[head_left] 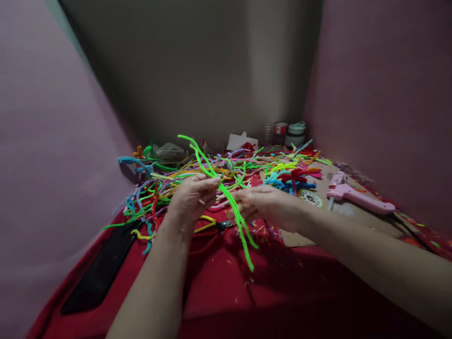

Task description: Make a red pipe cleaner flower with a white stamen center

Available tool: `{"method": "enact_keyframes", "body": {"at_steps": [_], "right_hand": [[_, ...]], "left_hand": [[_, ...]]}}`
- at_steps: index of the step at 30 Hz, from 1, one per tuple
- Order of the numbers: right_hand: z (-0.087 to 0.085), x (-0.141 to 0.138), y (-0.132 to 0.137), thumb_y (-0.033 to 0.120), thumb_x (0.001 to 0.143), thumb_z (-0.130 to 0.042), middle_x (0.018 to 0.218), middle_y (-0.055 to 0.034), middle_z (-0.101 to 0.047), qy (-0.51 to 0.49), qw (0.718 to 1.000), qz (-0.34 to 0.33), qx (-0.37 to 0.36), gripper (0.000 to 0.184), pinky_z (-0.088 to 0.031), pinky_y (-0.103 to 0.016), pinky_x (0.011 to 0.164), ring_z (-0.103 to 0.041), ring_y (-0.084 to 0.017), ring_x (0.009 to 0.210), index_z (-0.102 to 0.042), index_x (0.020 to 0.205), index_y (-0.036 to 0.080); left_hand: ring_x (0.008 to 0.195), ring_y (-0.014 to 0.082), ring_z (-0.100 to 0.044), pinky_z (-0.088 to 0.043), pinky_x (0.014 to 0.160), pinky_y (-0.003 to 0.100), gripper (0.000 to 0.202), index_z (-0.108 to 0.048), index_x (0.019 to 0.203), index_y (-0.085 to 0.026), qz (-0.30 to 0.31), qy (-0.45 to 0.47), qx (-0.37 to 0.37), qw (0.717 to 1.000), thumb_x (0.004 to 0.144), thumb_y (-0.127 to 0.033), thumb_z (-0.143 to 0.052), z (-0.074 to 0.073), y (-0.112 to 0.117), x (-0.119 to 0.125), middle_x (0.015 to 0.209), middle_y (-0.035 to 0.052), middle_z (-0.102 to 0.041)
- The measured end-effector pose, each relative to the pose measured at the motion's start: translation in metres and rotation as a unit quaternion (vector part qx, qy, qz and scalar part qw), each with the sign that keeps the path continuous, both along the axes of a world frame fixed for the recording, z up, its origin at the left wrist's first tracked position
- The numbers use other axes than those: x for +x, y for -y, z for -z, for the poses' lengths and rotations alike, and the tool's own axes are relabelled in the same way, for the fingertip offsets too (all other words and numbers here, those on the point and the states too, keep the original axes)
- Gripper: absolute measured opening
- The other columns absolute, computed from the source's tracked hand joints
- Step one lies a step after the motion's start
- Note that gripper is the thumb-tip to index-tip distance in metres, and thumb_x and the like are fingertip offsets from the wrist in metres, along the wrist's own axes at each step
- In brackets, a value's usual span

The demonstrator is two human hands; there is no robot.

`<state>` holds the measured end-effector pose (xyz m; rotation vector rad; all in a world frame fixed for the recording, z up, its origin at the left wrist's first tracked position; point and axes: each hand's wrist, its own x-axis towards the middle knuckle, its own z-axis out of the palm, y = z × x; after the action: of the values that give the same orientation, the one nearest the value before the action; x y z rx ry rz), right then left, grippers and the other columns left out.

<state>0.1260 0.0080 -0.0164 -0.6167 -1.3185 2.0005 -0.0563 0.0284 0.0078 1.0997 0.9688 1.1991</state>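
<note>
My left hand [195, 195] pinches a small bundle of bright green pipe cleaners [236, 207] near their middle, between thumb and fingers. Their upper ends lean up to the left, and the lower ends fan out down to the right over the red cloth. Just right of the bundle is my right hand [263, 203], its fingers stretched out and partly behind the green stems. Nothing shows in its grasp. Below the hands lie pliers with yellow handles [206, 225], partly hidden by my left hand. A tangled heap of many-coloured pipe cleaners [169, 181] spreads behind both hands.
To the right, a pink glue gun [360, 197] and a roll of tape [310, 197] rest on cardboard [300, 239]. A black flat object [100, 268] lies at the left on the red cloth [219, 296]. A lidded cup [295, 135] stands at the back.
</note>
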Motion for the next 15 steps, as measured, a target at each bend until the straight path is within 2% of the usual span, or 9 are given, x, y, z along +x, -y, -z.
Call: {"method": "enact_keyframes", "body": {"at_steps": [3,6,8,11,15], "right_hand": [[-0.005,-0.008,-0.011,0.018,0.082,-0.055,0.069,-0.0082,-0.067,-0.034,0.999,0.028,-0.008,0.013,-0.052,-0.027,0.062,-0.064,-0.013,0.059,-0.063,0.078,0.009],[0.0,-0.017,-0.019,0.01,0.083,-0.048,0.057,-0.0046,-0.064,-0.025,0.993,0.103,-0.044,0.019,-0.046,-0.019,0.046,-0.058,-0.009,0.044,-0.058,0.067,0.01],[0.004,-0.019,-0.021,0.009,0.083,-0.048,0.052,-0.0029,-0.062,-0.017,0.989,0.134,-0.054,0.021,-0.04,-0.016,0.038,-0.053,-0.007,0.038,-0.056,0.063,0.011],[0.007,-0.019,-0.021,0.01,0.078,-0.053,0.049,-0.0017,-0.061,-0.014,0.988,0.143,-0.05,0.015,-0.03,-0.014,0.032,-0.048,-0.005,0.035,-0.055,0.063,0.012],[0.009,-0.02,-0.019,0.016,0.072,-0.059,0.047,0.0012,-0.058,-0.011,0.989,0.145,-0.03,0.007,-0.021,-0.013,0.03,-0.04,-0.003,0.033,-0.058,0.066,0.012]], "left_hand": [[0.032,0.0024,-0.029,-0.024,0.034,0.016,0.038,-0.037,0.048,-0.016,0.014,-0.001,-0.013,1.0,0.058,-0.016,-0.073,0.005,0.004,0.013,0.038,-0.0093,-0.031],[0.035,0.004,-0.037,-0.031,0.036,0.017,0.028,-0.047,0.056,-0.015,0.023,0.0,-0.029,0.999,0.061,-0.02,-0.074,0.011,0.005,0.021,0.04,-0.0083,-0.038],[0.036,0.0047,-0.04,-0.034,0.039,0.017,0.024,-0.05,0.062,-0.015,0.01,0.011,-0.029,0.999,0.062,-0.022,-0.074,0.013,0.004,0.024,0.043,-0.0079,-0.042],[0.035,0.0037,-0.037,-0.031,0.037,0.016,0.029,-0.046,0.058,-0.015,-0.03,0.023,-0.01,0.999,0.061,-0.023,-0.074,0.014,0.002,0.024,0.042,-0.0079,-0.042],[0.036,0.0058,-0.04,-0.031,0.036,0.018,0.03,-0.045,0.056,-0.016,-0.032,0.007,-0.015,0.999,0.06,-0.023,-0.074,0.016,0.0,0.023,0.042,-0.0065,-0.043]]}}
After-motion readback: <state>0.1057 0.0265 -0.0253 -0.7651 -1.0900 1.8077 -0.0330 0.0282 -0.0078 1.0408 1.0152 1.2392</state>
